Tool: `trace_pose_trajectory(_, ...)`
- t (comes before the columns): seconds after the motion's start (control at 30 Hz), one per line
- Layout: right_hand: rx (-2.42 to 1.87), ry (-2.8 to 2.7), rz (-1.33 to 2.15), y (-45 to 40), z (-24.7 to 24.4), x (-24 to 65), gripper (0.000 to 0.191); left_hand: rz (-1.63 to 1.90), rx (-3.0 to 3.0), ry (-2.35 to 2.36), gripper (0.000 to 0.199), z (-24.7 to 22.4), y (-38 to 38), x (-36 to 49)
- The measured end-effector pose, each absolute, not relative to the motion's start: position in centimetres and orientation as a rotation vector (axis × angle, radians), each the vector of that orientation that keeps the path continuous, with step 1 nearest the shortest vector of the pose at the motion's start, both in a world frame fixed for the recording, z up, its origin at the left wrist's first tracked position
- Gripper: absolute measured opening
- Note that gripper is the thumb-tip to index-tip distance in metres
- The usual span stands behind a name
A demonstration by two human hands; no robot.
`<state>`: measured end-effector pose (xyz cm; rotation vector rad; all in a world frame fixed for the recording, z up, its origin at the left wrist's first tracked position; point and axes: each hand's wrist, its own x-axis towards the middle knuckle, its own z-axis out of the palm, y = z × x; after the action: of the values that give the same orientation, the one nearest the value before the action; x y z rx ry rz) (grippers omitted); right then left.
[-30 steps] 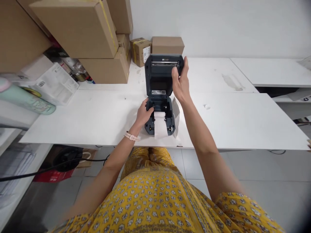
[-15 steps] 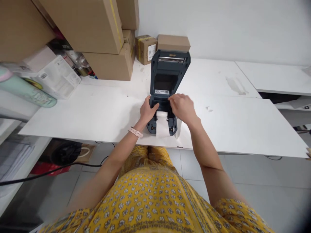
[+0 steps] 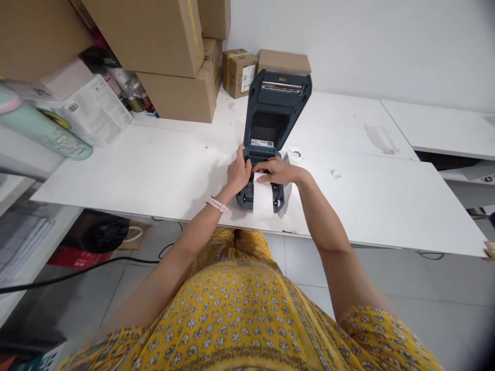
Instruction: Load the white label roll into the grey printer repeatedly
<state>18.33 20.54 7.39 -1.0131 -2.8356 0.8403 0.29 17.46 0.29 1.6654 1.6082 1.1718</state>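
A dark blue label printer [image 3: 279,103] stands near the table's front edge with its lid raised. My left hand [image 3: 237,172] grips the left side of the base, thumb over the rim. Inside lies a small roll of white label paper [image 3: 263,198], its strip hanging down over the printer's front. My right hand [image 3: 277,171] reaches in from the right, fingers bent over the roll and partly covering it. Just right of the printer is a white roll with a ring-like end [image 3: 296,154], largely hidden by my right hand and wrist.
Cardboard boxes [image 3: 176,95] are stacked at the back left, with a small taped box [image 3: 238,72] behind the printer. A mint bottle [image 3: 46,126] and a white carton [image 3: 96,111] lie on the left. A paper scrap [image 3: 335,174] rests on the white table [image 3: 386,201].
My right hand has moved from the printer's hinge area down and left onto the paper roll. The white roll beside the printer has come into sight. My left hand stays on the base.
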Motion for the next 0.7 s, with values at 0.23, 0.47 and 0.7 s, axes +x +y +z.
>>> trace_pose_trajectory(0.23,-0.752,-2.028,1.185,15.8,9.0,26.4,0.049,1.129,1.682,1.642,0.069,0.3,17.4,0.3)
trace_pose_trajectory(0.47,-1.065,-1.531,1.098,13.3,3.3,35.5,0.051,1.247,1.646,1.603,0.067,0.1,17.5,0.2)
trace_pose_trajectory(0.7,-1.301,-1.290,1.080,16.2,-3.4,37.2,0.056,1.183,1.707,1.649,0.076,0.2,17.7,0.1)
